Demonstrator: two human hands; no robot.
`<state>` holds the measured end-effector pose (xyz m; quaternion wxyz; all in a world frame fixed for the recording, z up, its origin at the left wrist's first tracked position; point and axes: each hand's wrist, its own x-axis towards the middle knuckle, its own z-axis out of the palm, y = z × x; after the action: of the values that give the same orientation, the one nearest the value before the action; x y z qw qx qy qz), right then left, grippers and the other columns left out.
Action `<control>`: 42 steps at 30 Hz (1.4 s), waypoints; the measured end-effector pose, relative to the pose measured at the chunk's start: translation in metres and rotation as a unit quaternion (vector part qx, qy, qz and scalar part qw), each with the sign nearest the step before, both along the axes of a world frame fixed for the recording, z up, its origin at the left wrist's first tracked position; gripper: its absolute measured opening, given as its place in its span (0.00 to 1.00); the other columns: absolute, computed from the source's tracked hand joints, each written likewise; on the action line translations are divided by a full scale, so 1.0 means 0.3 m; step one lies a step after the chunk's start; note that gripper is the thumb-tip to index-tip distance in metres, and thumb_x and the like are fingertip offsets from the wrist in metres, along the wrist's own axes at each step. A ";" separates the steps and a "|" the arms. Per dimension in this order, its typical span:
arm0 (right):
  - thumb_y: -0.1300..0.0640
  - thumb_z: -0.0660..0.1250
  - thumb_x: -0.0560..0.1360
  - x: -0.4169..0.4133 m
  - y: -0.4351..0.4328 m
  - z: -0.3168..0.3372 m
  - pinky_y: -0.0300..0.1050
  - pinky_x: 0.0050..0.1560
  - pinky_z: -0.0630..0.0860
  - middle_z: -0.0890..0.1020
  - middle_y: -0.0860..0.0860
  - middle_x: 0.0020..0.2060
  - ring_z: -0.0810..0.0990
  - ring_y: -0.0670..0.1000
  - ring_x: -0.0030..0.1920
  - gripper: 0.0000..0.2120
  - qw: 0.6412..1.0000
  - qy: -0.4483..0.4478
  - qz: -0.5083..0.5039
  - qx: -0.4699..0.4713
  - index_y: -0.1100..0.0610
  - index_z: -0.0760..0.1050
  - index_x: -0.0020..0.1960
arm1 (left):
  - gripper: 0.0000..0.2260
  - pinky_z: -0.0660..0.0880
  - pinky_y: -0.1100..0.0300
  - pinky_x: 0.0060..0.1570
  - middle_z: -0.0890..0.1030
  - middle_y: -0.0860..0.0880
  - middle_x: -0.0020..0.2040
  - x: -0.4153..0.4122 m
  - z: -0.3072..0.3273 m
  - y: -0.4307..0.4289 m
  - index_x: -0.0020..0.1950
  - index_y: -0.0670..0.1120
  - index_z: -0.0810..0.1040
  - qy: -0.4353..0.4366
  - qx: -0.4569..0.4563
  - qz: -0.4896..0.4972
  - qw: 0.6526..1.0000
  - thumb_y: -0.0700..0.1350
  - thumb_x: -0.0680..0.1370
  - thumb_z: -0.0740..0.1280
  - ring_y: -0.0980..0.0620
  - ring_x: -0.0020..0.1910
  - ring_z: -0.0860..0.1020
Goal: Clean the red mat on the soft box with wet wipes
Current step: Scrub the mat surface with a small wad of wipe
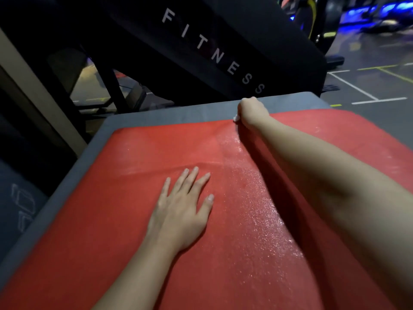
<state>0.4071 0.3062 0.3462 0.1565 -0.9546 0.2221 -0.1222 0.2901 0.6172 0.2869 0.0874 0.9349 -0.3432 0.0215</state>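
One head-worn view (wide-angle) looks forward and down, close over the red mat (107, 220), from behind the fingers (190, 179) of the left hand (178, 213).

Shows a red textured mat (111, 220), glistening wet in a streak, spread over a grey soft box (156, 115). Shows the left hand (178, 211) pressed flat on it, fingers spread. Shows the right hand (252, 110) gripping a white wet wipe (236, 118) at the mat's far edge.
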 end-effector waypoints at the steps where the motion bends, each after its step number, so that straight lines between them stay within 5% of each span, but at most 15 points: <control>1: 0.54 0.74 0.71 0.004 -0.007 -0.012 0.52 0.54 0.77 0.79 0.63 0.52 0.80 0.65 0.53 0.15 1.000 -0.011 -0.008 0.007 0.64 0.80 0.52 | 0.33 0.42 0.49 0.81 0.47 0.60 0.83 -0.001 0.000 0.000 0.82 0.62 0.50 0.000 -0.003 0.001 1.000 0.67 0.77 0.36 0.62 0.81 0.40; 7: 0.51 0.70 0.76 -0.029 -0.021 -0.030 0.49 0.44 0.73 0.79 0.64 0.41 0.81 0.65 0.47 0.18 0.998 0.016 0.039 -0.040 0.67 0.76 0.39 | 0.32 0.41 0.49 0.80 0.48 0.61 0.83 0.016 -0.008 0.002 0.82 0.63 0.51 0.002 -0.009 -0.001 1.000 0.66 0.78 0.38 0.62 0.81 0.41; 12: 0.43 0.70 0.75 -0.161 -0.009 0.015 0.44 0.38 0.69 0.79 0.60 0.33 0.78 0.60 0.37 0.22 0.989 0.098 0.103 -0.050 0.64 0.80 0.41 | 0.33 0.42 0.48 0.81 0.48 0.60 0.83 0.014 -0.003 -0.006 0.82 0.62 0.51 0.000 -0.010 0.001 1.000 0.66 0.77 0.37 0.61 0.81 0.42; 21: 0.58 0.71 0.73 -0.147 0.011 -0.011 0.48 0.54 0.78 0.84 0.62 0.48 0.82 0.60 0.52 0.09 0.998 -0.033 0.013 0.060 0.61 0.84 0.51 | 0.34 0.42 0.48 0.81 0.50 0.59 0.83 0.014 0.000 -0.008 0.82 0.62 0.53 0.003 -0.019 0.004 1.000 0.67 0.76 0.37 0.61 0.81 0.44; 26: 0.47 0.73 0.73 -0.255 0.027 -0.020 0.41 0.44 0.70 0.85 0.56 0.44 0.82 0.55 0.48 0.12 0.995 -0.006 0.092 0.029 0.56 0.84 0.48 | 0.34 0.43 0.49 0.81 0.52 0.59 0.83 0.012 0.000 -0.008 0.82 0.61 0.54 -0.001 -0.029 0.003 1.000 0.67 0.76 0.38 0.60 0.82 0.46; 33: 0.47 0.74 0.71 -0.460 0.065 0.017 0.40 0.42 0.70 0.85 0.48 0.40 0.81 0.48 0.43 0.09 0.979 0.073 0.189 0.005 0.52 0.84 0.46 | 0.33 0.44 0.48 0.81 0.53 0.58 0.83 0.014 -0.004 -0.007 0.81 0.61 0.55 -0.006 -0.036 0.002 0.999 0.67 0.76 0.39 0.59 0.82 0.47; 38: 0.63 0.70 0.73 -0.351 0.058 -0.002 0.35 0.39 0.65 0.86 0.53 0.44 0.82 0.52 0.47 0.05 0.988 -0.010 0.148 -0.038 0.57 0.84 0.46 | 0.34 0.44 0.48 0.81 0.52 0.58 0.83 0.019 -0.003 -0.006 0.81 0.62 0.54 -0.003 -0.029 0.000 1.000 0.67 0.76 0.38 0.60 0.82 0.46; 42: 0.56 0.72 0.74 -0.344 0.063 -0.027 0.41 0.43 0.67 0.84 0.56 0.45 0.81 0.57 0.48 0.06 0.990 -0.020 0.133 -0.032 0.58 0.84 0.46 | 0.34 0.43 0.48 0.81 0.52 0.58 0.83 0.015 -0.003 -0.004 0.81 0.62 0.55 -0.002 -0.036 -0.001 0.999 0.67 0.76 0.38 0.60 0.82 0.46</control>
<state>0.3039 0.3251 0.3381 0.1453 -0.9775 0.0860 -0.1265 0.2946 0.6160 0.2861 0.1205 0.9308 -0.3431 0.0360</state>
